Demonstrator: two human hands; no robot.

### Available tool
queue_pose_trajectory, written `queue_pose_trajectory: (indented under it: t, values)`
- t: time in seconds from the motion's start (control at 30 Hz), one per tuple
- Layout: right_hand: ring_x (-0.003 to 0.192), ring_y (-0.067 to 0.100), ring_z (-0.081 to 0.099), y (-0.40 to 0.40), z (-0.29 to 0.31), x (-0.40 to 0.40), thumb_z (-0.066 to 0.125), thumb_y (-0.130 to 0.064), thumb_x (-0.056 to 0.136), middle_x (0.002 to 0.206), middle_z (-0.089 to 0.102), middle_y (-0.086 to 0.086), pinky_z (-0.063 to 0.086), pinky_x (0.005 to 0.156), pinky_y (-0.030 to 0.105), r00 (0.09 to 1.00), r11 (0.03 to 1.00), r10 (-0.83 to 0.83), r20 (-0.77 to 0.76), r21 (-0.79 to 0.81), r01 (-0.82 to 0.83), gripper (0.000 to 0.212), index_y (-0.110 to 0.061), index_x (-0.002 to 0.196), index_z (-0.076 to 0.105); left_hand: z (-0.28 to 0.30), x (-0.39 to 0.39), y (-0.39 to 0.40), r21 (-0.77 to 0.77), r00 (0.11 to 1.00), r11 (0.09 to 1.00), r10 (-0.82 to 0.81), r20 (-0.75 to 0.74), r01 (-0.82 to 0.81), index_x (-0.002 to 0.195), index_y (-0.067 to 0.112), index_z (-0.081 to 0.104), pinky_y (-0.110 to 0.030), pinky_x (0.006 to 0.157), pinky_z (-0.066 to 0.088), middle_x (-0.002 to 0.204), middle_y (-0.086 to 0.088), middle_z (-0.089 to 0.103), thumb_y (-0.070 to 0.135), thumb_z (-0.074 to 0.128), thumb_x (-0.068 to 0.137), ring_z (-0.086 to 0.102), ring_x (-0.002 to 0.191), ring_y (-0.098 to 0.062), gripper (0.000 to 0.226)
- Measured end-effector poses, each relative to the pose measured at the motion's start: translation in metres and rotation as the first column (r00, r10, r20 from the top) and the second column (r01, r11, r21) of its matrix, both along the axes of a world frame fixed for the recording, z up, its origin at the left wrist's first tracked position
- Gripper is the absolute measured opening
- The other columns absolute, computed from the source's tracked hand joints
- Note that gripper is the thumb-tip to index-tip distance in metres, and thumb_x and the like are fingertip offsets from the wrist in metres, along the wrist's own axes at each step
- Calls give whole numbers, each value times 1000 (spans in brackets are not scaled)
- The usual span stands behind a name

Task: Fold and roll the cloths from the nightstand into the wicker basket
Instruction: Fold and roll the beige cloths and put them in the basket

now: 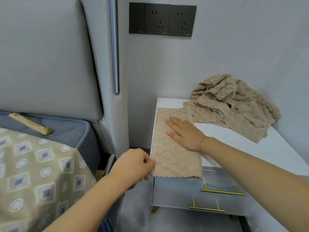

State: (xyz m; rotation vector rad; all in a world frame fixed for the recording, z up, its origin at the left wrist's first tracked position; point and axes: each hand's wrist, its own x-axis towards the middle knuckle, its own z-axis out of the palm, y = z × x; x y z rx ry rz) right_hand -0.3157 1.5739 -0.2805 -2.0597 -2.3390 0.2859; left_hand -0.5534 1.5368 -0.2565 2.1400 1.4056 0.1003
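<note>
Now left grip (133, 164) pinches the fluffy beige folded cloth (172, 148); right hand (185, 133) presses flat.

Head view, near, looking down at nightstand (217, 131).

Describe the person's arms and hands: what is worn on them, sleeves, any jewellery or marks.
Both forearms are bare, with no sleeves in view and no gloves. The right hand has a thin bracelet or chain at the wrist, small and hard to make out. The left hand shows no ring, watch or band. No markings are visible on either arm.
</note>
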Motion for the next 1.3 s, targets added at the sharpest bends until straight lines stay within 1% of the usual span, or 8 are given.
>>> queue_pose_trajectory:
  t: [0.2,0.3,0.43,0.67,0.83,0.97,1.1,1.3]
  values:
    - [148,12,0,3,17,7,20,-48,103,162,0,-3,-3,119,33,999,999,42,31,11,-43,58,-25,154,7,15,-6,-15,444,994,896,49,-103,1,89,30,61,-24,63,47,84,12,62,51,50,91,58,76,-6,24]
    - [147,15,15,-23,31,3,33,-32,104,160,18,0,8,118,28,991,975,65,-121,219,-37,50,-18,152,25,10,-12,-17,587,970,790,-241,30,178,109,31,60,-20,79,45,103,17,56,41,56,92,54,94,-4,20]
    - [135,10,36,-90,32,8,38,-9,88,147,44,-3,22,111,16,956,946,113,-271,324,-20,53,-17,140,49,-13,-12,-9,631,832,618,-550,-78,468,135,29,50,-28,101,38,140,10,48,40,66,86,45,125,-9,52]
    - [139,14,32,-129,-16,19,59,-15,75,154,33,0,20,114,18,959,911,258,-115,359,-202,72,-19,145,42,-46,-9,9,638,806,529,-528,-268,559,148,30,33,-36,113,27,156,7,32,37,77,75,35,140,-13,86]
    - [128,18,47,-125,-36,21,72,-16,83,141,51,1,40,106,32,941,833,316,-118,511,-215,55,-18,135,55,-59,-6,22,668,814,572,-574,-89,476,140,31,46,-32,109,30,148,10,44,29,75,81,42,135,-9,66]
    - [123,14,54,-124,-42,18,62,-26,88,131,60,-3,44,102,35,899,820,303,-316,567,-77,36,-17,122,67,-59,1,29,677,796,661,-577,182,324,117,21,69,-37,99,46,129,8,63,23,76,77,56,122,-8,41]
    - [114,6,59,-126,-40,15,70,-24,84,116,68,-6,46,99,27,809,841,213,-548,524,133,27,-18,110,73,-50,7,22,562,773,807,-469,427,179,106,17,76,-17,94,46,112,7,71,16,79,77,61,108,0,29]
    - [83,16,61,-123,-27,5,68,-37,79,83,68,3,48,74,26,621,869,50,-782,341,359,24,-16,87,75,-39,10,14,311,834,945,-248,493,97,81,14,76,-25,76,46,76,6,68,47,67,78,57,82,-10,34]
